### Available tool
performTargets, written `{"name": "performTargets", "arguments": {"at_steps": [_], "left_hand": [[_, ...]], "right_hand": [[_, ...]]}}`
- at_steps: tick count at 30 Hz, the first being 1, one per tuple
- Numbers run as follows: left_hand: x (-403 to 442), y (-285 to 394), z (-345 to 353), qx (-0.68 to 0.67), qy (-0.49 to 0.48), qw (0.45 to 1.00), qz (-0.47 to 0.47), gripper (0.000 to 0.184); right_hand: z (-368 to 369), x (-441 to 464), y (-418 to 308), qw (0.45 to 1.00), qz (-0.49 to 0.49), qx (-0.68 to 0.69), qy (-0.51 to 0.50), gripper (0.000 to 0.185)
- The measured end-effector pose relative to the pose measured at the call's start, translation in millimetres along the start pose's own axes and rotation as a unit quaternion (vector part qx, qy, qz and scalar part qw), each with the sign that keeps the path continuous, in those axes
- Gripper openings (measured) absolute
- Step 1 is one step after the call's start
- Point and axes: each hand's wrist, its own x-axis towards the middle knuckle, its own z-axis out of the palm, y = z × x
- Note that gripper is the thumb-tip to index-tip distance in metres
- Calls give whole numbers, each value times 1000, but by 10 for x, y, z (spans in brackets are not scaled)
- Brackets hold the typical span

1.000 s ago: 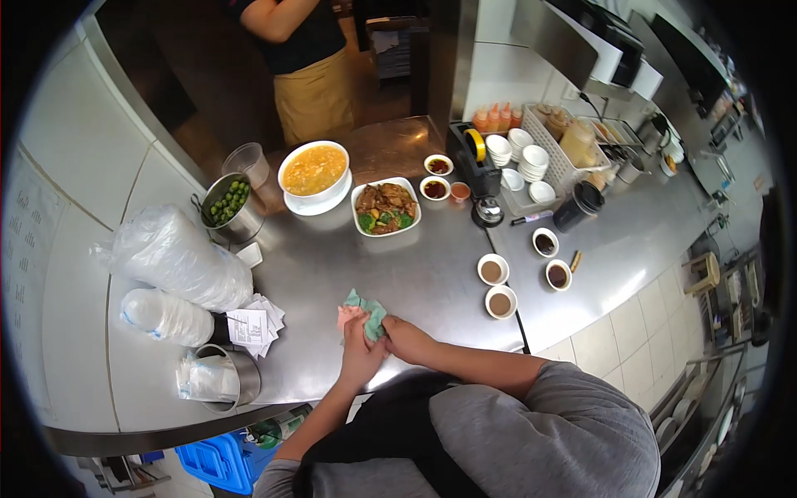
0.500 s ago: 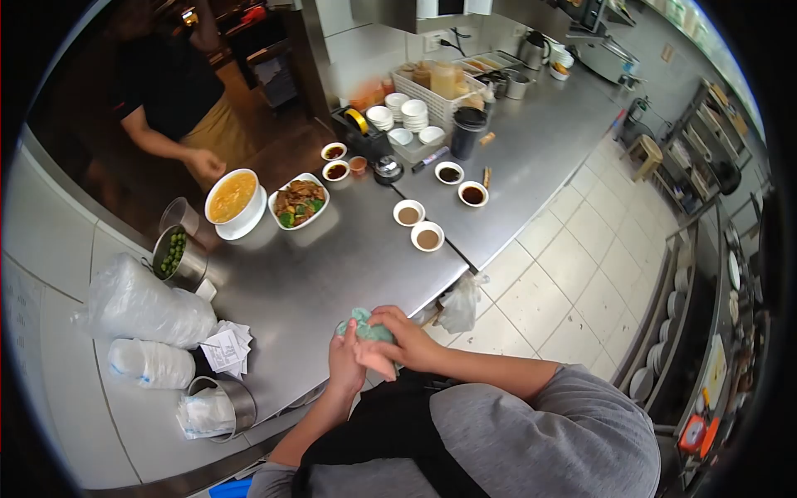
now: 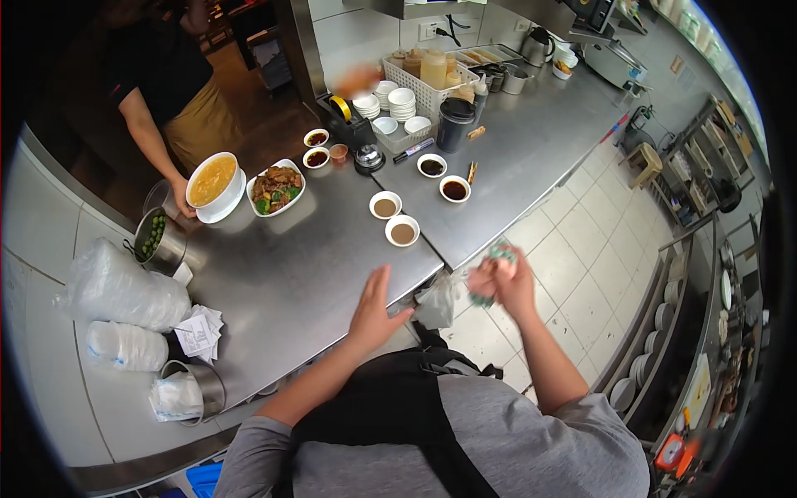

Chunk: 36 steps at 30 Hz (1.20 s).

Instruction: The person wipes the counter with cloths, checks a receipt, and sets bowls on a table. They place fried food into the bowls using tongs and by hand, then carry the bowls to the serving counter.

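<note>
My right hand [image 3: 516,286] is closed on a crumpled green-and-pink cloth [image 3: 501,251], held out past the counter edge over the floor and partly blurred. Empty, my left hand [image 3: 374,314] is raised near the front edge of the steel counter [image 3: 307,290], fingers stretched and thumb apart. Nearest beyond it are two small bowls of brown sauce [image 3: 403,231]. A white plastic bag [image 3: 435,303] hangs at the counter edge between my hands.
Across the counter, a co-worker's hand [image 3: 184,199] touches the plate [image 3: 224,207] under a soup bowl [image 3: 214,181]. Beside it sits a meat-and-broccoli dish [image 3: 276,189]. A bell [image 3: 369,159], dark lidded cup [image 3: 454,124] and bottle basket [image 3: 425,95] stand farther back.
My hands, together on the cloth before, are now apart; the right carried it rightward and the left let go and opened. The co-worker's hand has come down to the soup bowl's plate.
</note>
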Motion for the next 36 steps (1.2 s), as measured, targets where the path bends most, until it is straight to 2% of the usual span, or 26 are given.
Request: {"name": "performTargets", "arguments": {"at_steps": [1,2,4,5,6,7,8,10,11,12,14,17,20,25,30,36], "left_hand": [[179,-172,103,66,11,998,-10,116],[319,-172,112,63,15,998,-16,116],[633,-138,140,195,-15,976,-97,129],[775,-245,218,202,-3,972,-117,138],[879,-260,249,197,3,972,-125,138],[971,-260,279,197,22,970,-140,140],[1055,-255,313,197,42,967,-155,142],[1196,-237,369,194,55,964,-174,143],[1242,-247,397,189,63,963,-182,143],[1269,-258,432,184,70,962,-190,143],[1338,-278,479,187,81,958,-200,144],[1464,-274,504,177,108,954,-215,144],[1574,-268,492,177,124,951,-221,144],[1790,-326,400,172,141,940,-260,142],[1991,-533,278,192,184,932,-247,141],[2183,-670,103,185,169,931,-266,140]], "right_hand": [[-112,268,-44,997,16,70,-1,24],[-230,551,-86,990,33,140,-3,25],[-576,1254,108,998,-61,-20,-13,29],[-704,1589,138,977,-117,-177,-4,36],[-833,1913,182,929,-172,-327,5,42],[-886,2183,162,848,-210,-486,16,73],[-876,2332,213,848,-215,-485,5,73],[-764,2579,215,752,-125,-646,13,106],[-706,2701,337,791,-202,-577,-22,121],[-624,2737,410,792,-203,-575,-32,121],[-217,2558,369,806,-187,-536,-166,124],[108,2435,484,794,-189,-533,-221,123],[265,2437,603,786,-176,-537,-249,118],[326,2451,643,794,-153,-524,-267,100],[350,2496,636,803,-148,-507,-276,95],[401,2456,627,813,-146,-496,-267,90]]}}
